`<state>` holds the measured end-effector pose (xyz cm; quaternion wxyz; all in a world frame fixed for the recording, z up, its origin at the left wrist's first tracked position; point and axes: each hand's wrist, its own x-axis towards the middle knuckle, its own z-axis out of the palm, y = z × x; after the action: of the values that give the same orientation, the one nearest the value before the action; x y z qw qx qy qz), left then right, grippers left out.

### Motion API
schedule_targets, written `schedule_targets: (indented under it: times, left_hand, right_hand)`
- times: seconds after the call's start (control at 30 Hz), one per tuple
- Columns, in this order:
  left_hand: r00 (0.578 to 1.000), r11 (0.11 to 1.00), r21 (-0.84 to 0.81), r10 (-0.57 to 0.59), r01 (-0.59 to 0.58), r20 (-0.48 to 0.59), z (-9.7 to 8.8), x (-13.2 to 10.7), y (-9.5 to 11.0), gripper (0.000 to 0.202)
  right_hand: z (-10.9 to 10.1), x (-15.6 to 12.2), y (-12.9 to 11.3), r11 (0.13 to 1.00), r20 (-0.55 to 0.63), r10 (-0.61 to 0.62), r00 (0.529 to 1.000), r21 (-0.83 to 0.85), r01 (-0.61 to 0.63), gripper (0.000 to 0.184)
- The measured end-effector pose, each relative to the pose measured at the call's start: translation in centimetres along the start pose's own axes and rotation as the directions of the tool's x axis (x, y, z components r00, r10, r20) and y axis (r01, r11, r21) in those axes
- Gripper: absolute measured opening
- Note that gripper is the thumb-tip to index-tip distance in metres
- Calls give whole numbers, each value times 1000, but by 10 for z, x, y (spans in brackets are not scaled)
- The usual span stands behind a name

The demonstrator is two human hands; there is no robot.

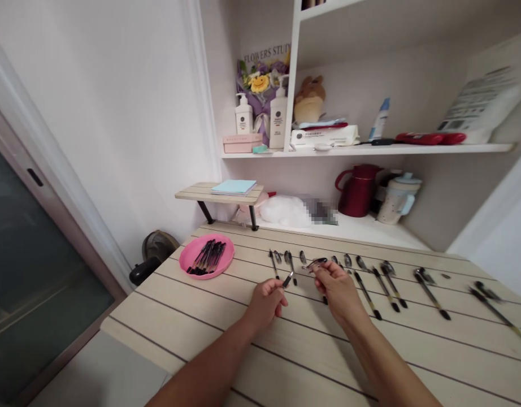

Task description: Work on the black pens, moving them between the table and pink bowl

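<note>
Soft light casts faint shadows, and the edges stretch

At the back left corner of the table is a small slatted stand, light-blue paper toward its right end. Near the left end of the shelf above, a pink box lies along the front edge, two pump bottles and a bouquet close by. A white bag sits near the shelf's right end. Below, beyond the table's back edge, a red jug stands beside a lidded cup.
</note>
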<state>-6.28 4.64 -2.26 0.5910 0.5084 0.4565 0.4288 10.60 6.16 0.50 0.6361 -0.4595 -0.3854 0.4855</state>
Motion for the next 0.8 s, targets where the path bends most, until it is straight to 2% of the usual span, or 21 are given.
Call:
schedule_targets:
  times: [0.1,0.27,0.53,0.8]
  left_hand:
    - [1000,999,36,-1,0,26,3,-1,0,27]
    - [1000,998,69,13,-15,29,7,-4,0,29]
    - [1000,997,73,5,-7,24,8,-6,0,28]
    - [999,995,88,40,-42,28,9,-6,-2,25]
  right_hand:
    - [7,-3,0,1000,21,-22,1000,21,21,33]
    - [13,-5,4,1000,89,-16,996,-11,17,31]
    - [12,-7,4,999,100,23,995,-31,-20,29]
    - [15,-11,16,996,203,64,977,-79,-49,31]
